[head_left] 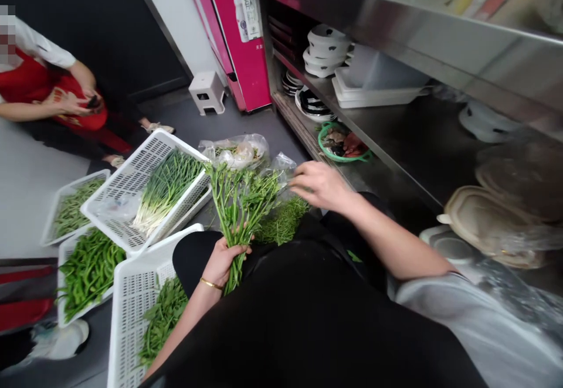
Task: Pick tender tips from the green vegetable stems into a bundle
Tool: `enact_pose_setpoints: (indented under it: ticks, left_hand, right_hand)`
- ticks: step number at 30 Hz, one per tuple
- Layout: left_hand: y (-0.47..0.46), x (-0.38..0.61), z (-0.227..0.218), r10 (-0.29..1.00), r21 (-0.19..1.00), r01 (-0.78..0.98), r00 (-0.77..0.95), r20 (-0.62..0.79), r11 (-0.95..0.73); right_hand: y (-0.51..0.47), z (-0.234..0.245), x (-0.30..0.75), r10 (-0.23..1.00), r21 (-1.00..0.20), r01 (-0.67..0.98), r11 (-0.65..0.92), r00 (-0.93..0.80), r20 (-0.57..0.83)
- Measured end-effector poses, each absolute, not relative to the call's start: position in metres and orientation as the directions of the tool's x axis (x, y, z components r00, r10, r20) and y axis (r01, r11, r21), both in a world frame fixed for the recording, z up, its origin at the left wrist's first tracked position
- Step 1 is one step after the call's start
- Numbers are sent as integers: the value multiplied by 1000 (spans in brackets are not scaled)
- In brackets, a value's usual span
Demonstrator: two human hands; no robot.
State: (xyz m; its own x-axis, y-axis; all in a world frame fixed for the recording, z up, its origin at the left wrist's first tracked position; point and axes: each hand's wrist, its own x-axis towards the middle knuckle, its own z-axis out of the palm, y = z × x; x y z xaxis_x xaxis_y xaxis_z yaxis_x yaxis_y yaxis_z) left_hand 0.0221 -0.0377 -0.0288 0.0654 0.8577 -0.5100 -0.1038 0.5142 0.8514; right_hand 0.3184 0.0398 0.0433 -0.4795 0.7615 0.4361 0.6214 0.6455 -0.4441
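My left hand [226,262], with a gold bracelet at the wrist, is closed around the lower stems of a bunch of leafy greens [240,200]. The bunch stands upright over my lap, its leafy tops fanned out. To its right is my right hand [323,186], slightly blurred, its fingers curled together beside the leaf tips. Whatever is between those fingers, if anything, is too small to make out. Below the right hand lies a pile of fine green sprigs [284,221]. At lower left, a white plastic basket [127,312] holds more leafy greens [165,317].
White baskets at left hold scallions [169,191], green peppers [90,271] and green beans [79,206]. A clear plastic bag [246,149] with scraps lies ahead. Steel shelves [396,124] with dishes and a green colander [329,153] line the right. Another person [57,101] stands at left near a stool [207,92].
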Motion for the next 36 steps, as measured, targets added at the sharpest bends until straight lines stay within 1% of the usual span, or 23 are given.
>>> enact_pose_setpoints:
  ticks: [2, 3, 5, 7, 9, 11, 13, 15, 19, 22, 23, 24, 25, 26, 27, 28, 29, 30, 31, 32, 33, 34, 36]
  left_hand:
    - [-38, 27, -26, 857, 854, -71, 74, -511, 515]
    - [-38, 29, -25, 855, 854, -57, 82, -513, 518]
    - [-40, 31, -22, 852, 853, -44, 95, -515, 520]
    - [-42, 30, -21, 854, 855, -50, 98, -511, 517]
    - [-43, 26, -22, 860, 858, -76, 92, -502, 509]
    - [-43, 23, -24, 865, 859, -100, 78, -496, 502]
    - [-43, 21, -28, 867, 860, -111, 71, -493, 498]
    - [-42, 20, -30, 868, 862, -105, 76, -490, 496]
    - [-41, 23, -32, 866, 863, -81, 104, -490, 498]
    - [-41, 25, -32, 862, 860, -82, 113, -494, 503]
    - [-40, 26, -32, 863, 861, -84, 114, -492, 502]
    - [-40, 26, -32, 864, 862, -87, 119, -489, 500]
    - [-40, 26, -32, 865, 863, -92, 123, -486, 497]
    - [-40, 25, -32, 867, 864, -95, 124, -482, 494]
    - [-40, 24, -32, 870, 867, -97, 122, -478, 490]
    - [-41, 23, -32, 872, 869, -99, 121, -474, 486]
    - [-41, 20, -32, 875, 870, -103, 119, -470, 481]
    - [-42, 18, -31, 877, 872, -108, 115, -466, 477]
    - [-43, 14, -31, 880, 874, -114, 109, -462, 473]
    - [-44, 11, -30, 883, 875, -120, 102, -459, 469]
    - [-45, 6, -30, 885, 876, -124, 93, -457, 466]
    - [-46, 2, -29, 886, 877, -125, 82, -457, 464]
    - [-47, -7, -28, 888, 880, -121, 68, -455, 460]
  right_hand:
    - [47, 36, 281, 675, -298, 612, 732, -594, 437]
    - [52, 32, 266, 654, -255, 609, 751, -632, 417]
    - [60, 24, 244, 664, -211, 635, 743, -663, 345]
    - [64, 19, 235, 709, -209, 679, 704, -659, 250]
    - [62, 17, 231, 740, -242, 700, 672, -648, 179]
    - [57, 18, 230, 729, -299, 672, 678, -665, 159]
    - [53, 21, 225, 699, -325, 630, 705, -694, 174]
    - [53, 24, 219, 696, -298, 637, 711, -697, 171]
    - [54, 24, 205, 708, -202, 681, 704, -697, 114]
    - [51, 16, 198, 697, -147, 681, 717, -696, 172]
    - [50, 12, 195, 705, -147, 690, 709, -680, 202]
    - [49, 9, 192, 720, -169, 702, 692, -656, 226]
    - [50, 7, 190, 748, -222, 715, 663, -620, 238]
    - [52, 6, 190, 786, -311, 723, 618, -569, 240]
    - [56, 6, 191, 830, -434, 709, 556, -505, 238]
    - [60, 9, 196, 870, -577, 658, 483, -433, 235]
    - [66, 15, 204, 905, -719, 563, 407, -357, 233]
    - [72, 22, 217, 931, -838, 429, 337, -283, 230]
    - [77, 30, 233, 950, -920, 275, 279, -223, 221]
    - [80, 39, 254, 963, -964, 134, 231, -172, 207]
    - [83, 47, 277, 976, -985, 29, 169, -144, 164]
    - [83, 53, 302, 981, -994, -28, 110, -157, 113]
    - [79, 58, 351, 992, -998, -33, 62, -105, 66]
